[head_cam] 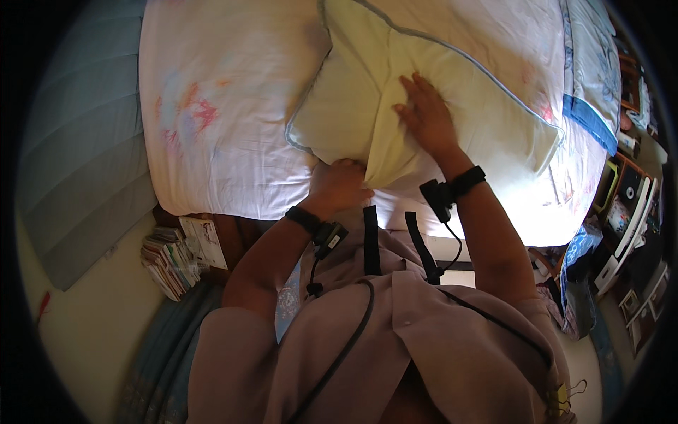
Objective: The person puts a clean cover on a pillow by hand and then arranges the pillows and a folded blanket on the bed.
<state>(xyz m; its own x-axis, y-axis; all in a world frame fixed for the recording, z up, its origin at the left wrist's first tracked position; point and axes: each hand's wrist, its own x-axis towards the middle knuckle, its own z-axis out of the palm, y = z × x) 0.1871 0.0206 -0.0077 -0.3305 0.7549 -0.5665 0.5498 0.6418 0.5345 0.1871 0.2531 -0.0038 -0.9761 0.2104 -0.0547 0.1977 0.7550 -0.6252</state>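
A pale cream pillow [339,100] with grey-blue piping lies at an angle on the bed in front of me. A long fold runs down its middle towards my body. On top of the pillow, right of that fold, rests my right hand [428,119], slightly blurred, its fingers spread a little and holding nothing. My left hand [339,183] is at the pillow's near edge with curled fingers. Its fingertips are partly hidden, so whether they grip the fabric does not show. Each wrist wears a black strap with a small device.
Under the pillow spreads a light bed sheet [222,159] with coloured prints. A padded grey-blue headboard [85,143] stands left, with stacked books [167,262] below. Folded blue bedding [593,79] lies at the far right. Cluttered furniture [625,233] stands beyond. A black cable [349,344] crosses my shirt.
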